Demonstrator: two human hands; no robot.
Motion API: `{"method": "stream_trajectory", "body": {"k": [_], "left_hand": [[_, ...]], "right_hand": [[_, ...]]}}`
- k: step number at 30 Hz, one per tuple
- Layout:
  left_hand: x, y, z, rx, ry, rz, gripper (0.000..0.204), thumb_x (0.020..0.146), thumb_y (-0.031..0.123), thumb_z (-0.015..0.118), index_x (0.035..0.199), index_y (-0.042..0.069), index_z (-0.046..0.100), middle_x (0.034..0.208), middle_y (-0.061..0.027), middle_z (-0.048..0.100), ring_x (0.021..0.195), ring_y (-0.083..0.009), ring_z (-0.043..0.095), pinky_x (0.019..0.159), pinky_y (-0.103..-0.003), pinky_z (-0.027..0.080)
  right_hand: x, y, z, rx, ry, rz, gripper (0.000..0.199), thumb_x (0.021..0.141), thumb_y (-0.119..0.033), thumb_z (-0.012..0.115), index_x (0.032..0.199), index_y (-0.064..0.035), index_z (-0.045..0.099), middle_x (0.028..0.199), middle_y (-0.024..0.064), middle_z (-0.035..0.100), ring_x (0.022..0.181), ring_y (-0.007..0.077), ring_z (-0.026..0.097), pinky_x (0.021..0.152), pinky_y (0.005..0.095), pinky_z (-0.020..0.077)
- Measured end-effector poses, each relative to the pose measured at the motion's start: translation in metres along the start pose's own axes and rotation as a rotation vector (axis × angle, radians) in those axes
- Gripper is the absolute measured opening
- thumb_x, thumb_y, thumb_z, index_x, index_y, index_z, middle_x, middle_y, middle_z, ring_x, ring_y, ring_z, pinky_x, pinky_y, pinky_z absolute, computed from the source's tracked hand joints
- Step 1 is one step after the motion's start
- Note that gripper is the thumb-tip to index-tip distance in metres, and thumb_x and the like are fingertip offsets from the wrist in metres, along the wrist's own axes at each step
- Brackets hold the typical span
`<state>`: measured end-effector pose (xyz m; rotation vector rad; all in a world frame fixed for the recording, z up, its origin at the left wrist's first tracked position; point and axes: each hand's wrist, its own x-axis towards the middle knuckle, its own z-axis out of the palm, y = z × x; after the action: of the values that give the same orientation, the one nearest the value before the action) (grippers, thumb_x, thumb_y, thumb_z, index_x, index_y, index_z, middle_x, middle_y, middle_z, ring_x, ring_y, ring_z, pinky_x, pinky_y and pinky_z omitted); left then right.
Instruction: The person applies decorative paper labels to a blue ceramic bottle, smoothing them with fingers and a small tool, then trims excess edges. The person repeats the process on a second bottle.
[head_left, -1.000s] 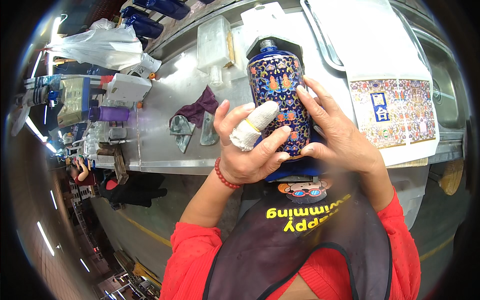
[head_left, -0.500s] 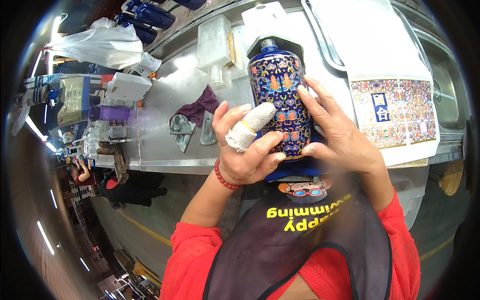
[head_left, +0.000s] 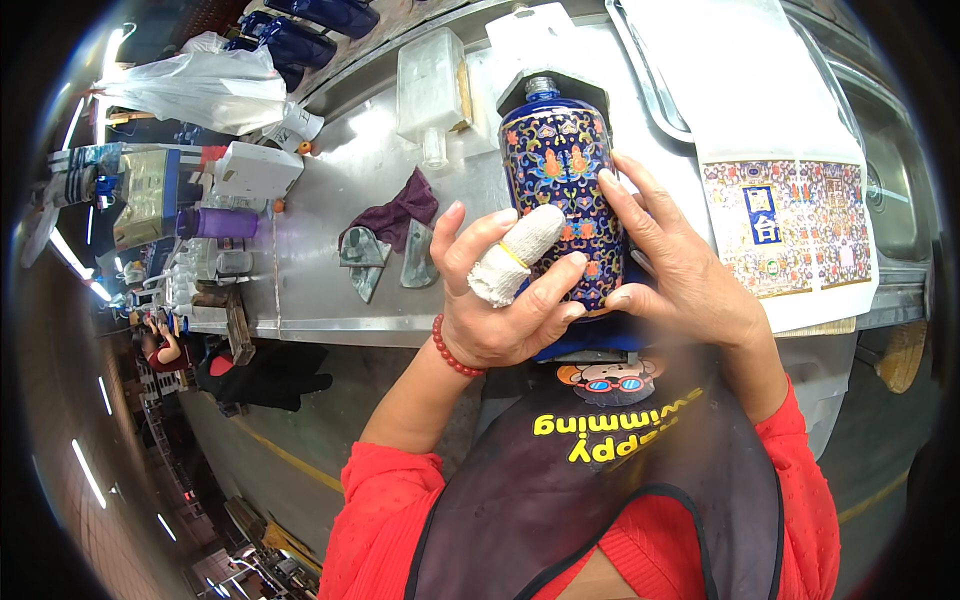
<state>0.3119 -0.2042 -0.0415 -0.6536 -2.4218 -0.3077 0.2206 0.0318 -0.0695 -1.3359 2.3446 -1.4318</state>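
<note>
Both my hands hold a dark blue ceramic bottle [head_left: 560,170] painted with orange and green flowers, its silver neck pointing away from me. My left hand [head_left: 500,300] wraps its left side; the index finger is bound in white cloth with a yellow band, and a red bead bracelet sits on the wrist. My right hand [head_left: 680,275] presses flat against the bottle's right side. The bottle is lifted above the front edge of a steel worktable [head_left: 330,300].
A clear glass bottle [head_left: 432,95] lies on the table beside a purple rag [head_left: 395,212] and two metal pieces [head_left: 385,258]. A white sheet with a patterned label [head_left: 785,225] lies to the right. Blue bottles [head_left: 300,30], a plastic bag [head_left: 190,85] and boxes crowd the left.
My hands have shifted the bottle a little; the bandaged left index finger has slid slightly lower across its painted front. Nothing else has moved.
</note>
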Motion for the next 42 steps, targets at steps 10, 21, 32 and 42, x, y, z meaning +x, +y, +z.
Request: {"method": "stream_trajectory", "body": {"k": [10,21,32,42], "left_hand": [[-0.006,0.000,0.002,-0.115,0.070,-0.080,0.029,0.094,0.042,0.067,0.105,0.016,0.076,0.127,-0.0152,0.066,0.123,-0.0340,0.048,0.115,-0.059,0.027],[-0.008,0.006,0.007,-0.220,0.117,-0.188,0.023,0.092,0.032,0.069,0.104,0.013,0.073,0.127,-0.0176,0.066,0.123,-0.0390,0.049,0.115,-0.058,0.027],[0.000,0.001,0.008,-0.277,0.107,-0.234,0.018,0.088,0.020,0.069,0.102,0.010,0.074,0.129,-0.0188,0.065,0.126,-0.0413,0.046,0.114,-0.058,0.028],[-0.001,0.001,0.010,-0.313,0.124,-0.248,0.018,0.086,0.017,0.070,0.101,0.009,0.073,0.130,-0.0186,0.065,0.127,-0.0404,0.043,0.113,-0.056,0.029]], "right_hand": [[-0.008,-0.032,-0.032,0.352,0.266,0.265,0.044,0.095,-0.004,0.066,0.138,0.0010,0.056,0.112,0.0150,0.071,0.091,0.0143,0.066,0.074,0.0239,0.0514],[0.004,-0.039,-0.022,0.263,0.153,0.285,0.020,0.094,-0.008,0.065,0.111,0.0021,0.065,0.098,0.0060,0.063,0.090,0.0111,0.059,0.079,0.0269,0.0478],[0.009,-0.039,-0.023,0.264,0.133,0.228,0.020,0.093,-0.008,0.065,0.111,0.0008,0.065,0.098,0.0059,0.064,0.090,0.0125,0.060,0.078,0.0273,0.0476],[0.008,-0.039,-0.024,0.312,0.113,0.271,0.019,0.093,-0.008,0.065,0.110,0.0013,0.065,0.101,0.0071,0.064,0.091,0.0130,0.061,0.081,0.0271,0.0481]]}}
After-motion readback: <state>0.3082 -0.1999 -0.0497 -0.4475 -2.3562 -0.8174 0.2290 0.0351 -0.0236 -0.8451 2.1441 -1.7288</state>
